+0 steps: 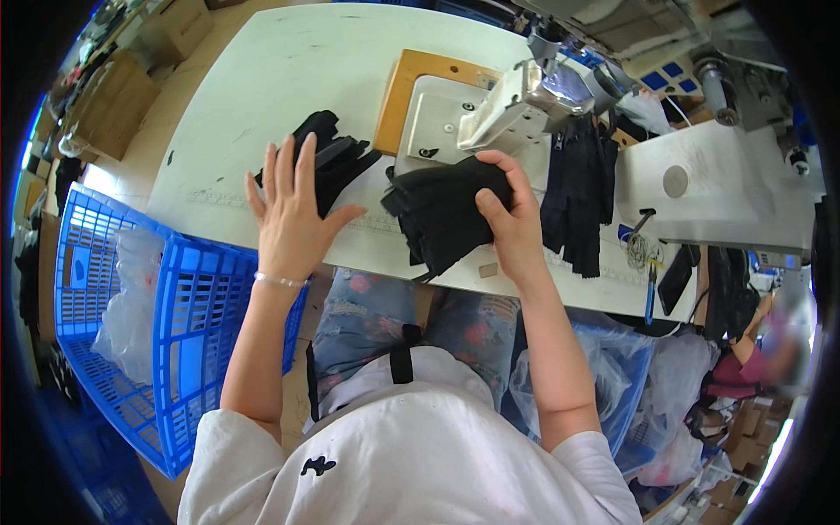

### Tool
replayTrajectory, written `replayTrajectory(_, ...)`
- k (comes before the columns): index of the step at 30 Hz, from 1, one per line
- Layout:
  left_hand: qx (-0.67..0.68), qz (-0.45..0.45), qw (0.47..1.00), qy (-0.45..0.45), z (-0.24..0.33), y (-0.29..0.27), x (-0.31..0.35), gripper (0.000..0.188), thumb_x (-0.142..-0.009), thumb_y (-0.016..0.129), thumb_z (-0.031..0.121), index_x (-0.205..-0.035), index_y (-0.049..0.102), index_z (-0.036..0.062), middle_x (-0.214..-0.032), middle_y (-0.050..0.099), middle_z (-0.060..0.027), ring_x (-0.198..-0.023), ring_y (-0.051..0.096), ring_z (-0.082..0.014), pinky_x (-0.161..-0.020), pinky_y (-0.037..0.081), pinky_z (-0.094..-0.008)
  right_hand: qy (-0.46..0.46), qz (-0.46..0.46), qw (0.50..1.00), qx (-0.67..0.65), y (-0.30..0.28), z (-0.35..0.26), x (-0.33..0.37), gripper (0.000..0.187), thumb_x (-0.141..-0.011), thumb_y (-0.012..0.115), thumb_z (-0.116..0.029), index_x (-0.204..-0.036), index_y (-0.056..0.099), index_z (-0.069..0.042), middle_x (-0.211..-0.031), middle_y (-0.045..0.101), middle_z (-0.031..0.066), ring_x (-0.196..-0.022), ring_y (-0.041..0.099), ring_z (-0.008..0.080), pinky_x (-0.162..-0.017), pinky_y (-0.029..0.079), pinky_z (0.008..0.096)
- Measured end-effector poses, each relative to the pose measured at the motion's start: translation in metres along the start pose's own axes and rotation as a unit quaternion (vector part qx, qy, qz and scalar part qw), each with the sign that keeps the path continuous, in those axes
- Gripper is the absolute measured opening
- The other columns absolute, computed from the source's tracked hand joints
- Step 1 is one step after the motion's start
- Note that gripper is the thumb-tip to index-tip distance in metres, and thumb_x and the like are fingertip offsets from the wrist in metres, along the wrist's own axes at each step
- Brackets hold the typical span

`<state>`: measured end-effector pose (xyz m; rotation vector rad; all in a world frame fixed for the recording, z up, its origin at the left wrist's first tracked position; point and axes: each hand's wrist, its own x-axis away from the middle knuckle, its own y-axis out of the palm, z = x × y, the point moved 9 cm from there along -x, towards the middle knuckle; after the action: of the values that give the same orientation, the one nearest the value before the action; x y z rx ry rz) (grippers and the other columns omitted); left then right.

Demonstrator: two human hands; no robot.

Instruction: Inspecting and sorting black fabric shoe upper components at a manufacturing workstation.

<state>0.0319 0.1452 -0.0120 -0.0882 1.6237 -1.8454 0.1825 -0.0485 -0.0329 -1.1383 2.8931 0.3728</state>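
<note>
My right hand [518, 219] grips a stack of black fabric pieces [451, 210] by its right side, thumb on top. The stack fans out to the left above the table's near edge. My left hand [293, 206] is open, fingers spread, palm down over a second pile of black fabric pieces [337, 166]; whether it presses on the pile I cannot tell. Right of my right hand, black strips with what looks like a zipper [576, 206] hang across the machine bed. Ahead stands a sewing machine head [516, 105] above a metal plate [433, 122] with an orange-brown border.
The white table [280, 70] curves around the machine. At the left stands a blue plastic crate [166, 262] with clear plastic in it. Blue-handled snips [651, 289] and a dark phone-like slab [678, 280] lie at the right edge. Another person [744, 367] is far right.
</note>
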Motion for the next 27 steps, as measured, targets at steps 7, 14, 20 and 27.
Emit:
replayTrajectory(7, 0.587, -0.120, 0.800, 0.011, 0.064, 0.004, 0.013, 0.074, -0.087, 0.074, 0.029, -0.144, 0.037, -0.0008, -0.143, 0.046, -0.0189, -0.132, 0.046, -0.0277, -0.108, 0.037, -0.0373, -0.064, -0.139, 0.958, 0.242, 0.011, -0.034, 0.001, 0.054, -0.079, 0.078, -0.016, -0.127, 0.055, -0.008, -0.116, 0.059, 0.0041, -0.109, 0.056, 0.0161, -0.097, 0.044, 0.0300)
replayTrajectory(14, 0.799, -0.490, 0.334, -0.103, 0.138, 0.074, 0.048, 0.059, -0.082, 0.079, 0.024, -0.129, 0.051, 0.0029, -0.112, 0.062, -0.0062, -0.102, 0.063, -0.0155, -0.089, 0.053, -0.0325, -0.141, -0.162, 0.924, 0.317, 0.030, -0.057, 0.000, 0.062, -0.079, 0.077, -0.027, -0.134, 0.052, -0.013, -0.121, 0.063, 0.0096, -0.113, 0.059, 0.0270, -0.096, 0.045, 0.0370)
replayTrajectory(20, 0.808, -0.398, 0.387, -0.198, 0.136, 0.083, 0.055, 0.046, -0.081, 0.074, 0.007, -0.123, 0.055, 0.0014, -0.110, 0.064, -0.0067, -0.098, 0.065, -0.0174, -0.086, 0.055, -0.0327, -0.292, 0.066, 0.841, 0.451, 0.000, -0.072, 0.015, 0.047, -0.085, 0.071, -0.029, -0.126, 0.057, -0.011, -0.116, 0.060, 0.0107, -0.104, 0.056, 0.0290, -0.086, 0.046, 0.0375)
replayTrajectory(27, 0.831, -0.326, 0.375, -0.250, 0.136, 0.081, 0.048, 0.041, -0.083, 0.071, 0.005, -0.121, 0.055, 0.0007, -0.110, 0.064, -0.0073, -0.094, 0.066, -0.0174, -0.083, 0.055, -0.0322, -0.164, 0.197, 0.909, 0.330, -0.022, -0.038, 0.024, 0.027, -0.089, 0.072, -0.019, -0.109, 0.060, -0.004, -0.094, 0.053, 0.0054, -0.070, 0.052, 0.0125, -0.057, 0.043, 0.0245)
